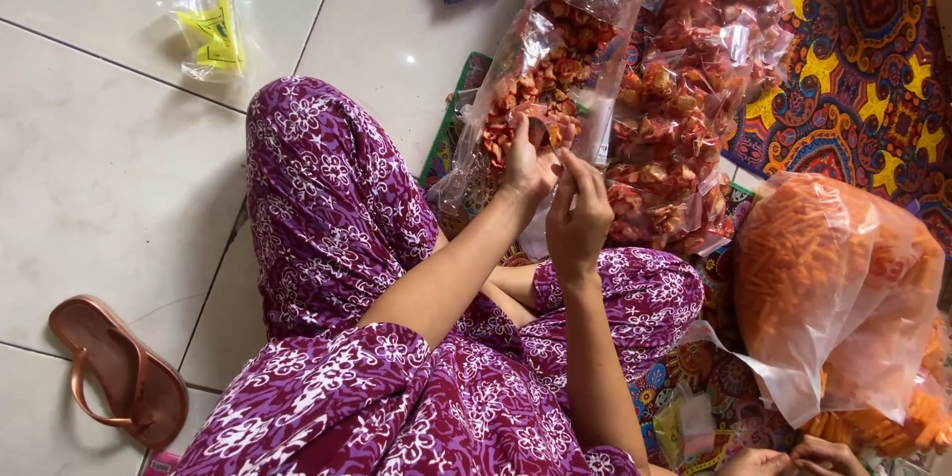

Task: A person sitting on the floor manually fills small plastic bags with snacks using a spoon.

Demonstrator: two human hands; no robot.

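My left hand (523,167) grips the snack bag (540,69) by its mouth, propped against my knee (317,169) so it stays upright. Right hand (578,213) pinches the bag's edge, holding it wide.

The left hand (523,167) grips the lower edge of a long clear bag of red-orange snacks (555,69), fingers closed on the plastic. The right hand (578,210) sits just beside it, at about four o'clock from it, fingers pinched on the same bag's bottom. At three o'clock from the hands lies a pile of filled snack bags (684,109). Farther toward four o'clock a big bag of orange sticks (833,288) rests on a patterned mat (873,30). A brown sandal (124,372) lies at eight o'clock on the tiled floor (99,169), and a small yellow packet (213,33) (in clear wrap) at ten o'clock. Another person's fingers (788,459) show at the bottom edge.
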